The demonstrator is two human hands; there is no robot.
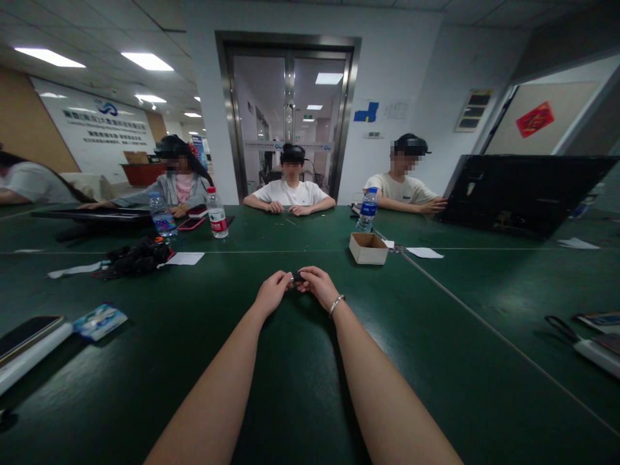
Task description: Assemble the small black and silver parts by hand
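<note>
A small dark object (297,276) is held over the middle of the tabletop (295,368), well short of its far edge; it is mostly covered by fingers, and what it is cannot be told. Its left end, where a silvery spot is seen, is pinched in the grip of the left hand (274,292); its other end is clamped by the right hand (316,285). Nearer the far edge, an open box (367,254) is set, its floor hidden by its front wall. By that edge, the red-capped bottle (217,216) is partly wrapped by its label.
</note>
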